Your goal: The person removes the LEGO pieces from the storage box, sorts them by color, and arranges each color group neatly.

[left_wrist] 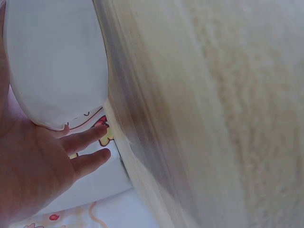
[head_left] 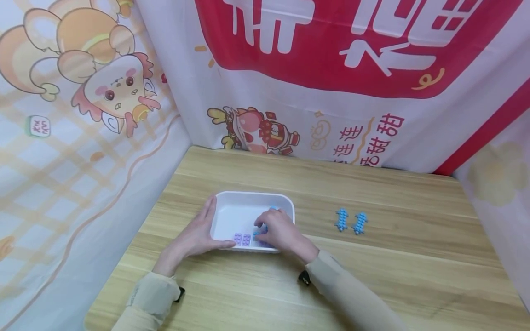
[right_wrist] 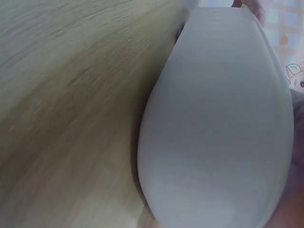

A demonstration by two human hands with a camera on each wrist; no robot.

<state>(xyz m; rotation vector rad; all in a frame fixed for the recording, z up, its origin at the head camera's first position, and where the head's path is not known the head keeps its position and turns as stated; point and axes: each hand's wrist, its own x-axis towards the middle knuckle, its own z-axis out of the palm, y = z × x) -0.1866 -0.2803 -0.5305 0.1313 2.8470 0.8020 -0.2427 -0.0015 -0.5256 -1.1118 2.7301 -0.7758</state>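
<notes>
A white plastic tray (head_left: 232, 214) stands on the wooden table. My left hand (head_left: 203, 232) steadies its left end, thumb along the near rim and straight fingers against the side wall. In the left wrist view, fingers (left_wrist: 88, 164) stretch out past the tray's white wall (left_wrist: 57, 61). My right hand (head_left: 281, 230) reaches into the right part of the tray, thumb and forefinger bent around small blue pieces (head_left: 255, 236); whether it grips one is hidden. Purple studded bricks (head_left: 242, 239) lie along the tray's near side. In the right wrist view the tray's wall (right_wrist: 213, 118) hides the fingertips.
Two blue knobbly pieces (head_left: 350, 221) lie side by side on the table (head_left: 414, 257), right of the tray. A printed cloth (head_left: 314, 92) hangs behind the table, and another (head_left: 83, 138) hangs at the left.
</notes>
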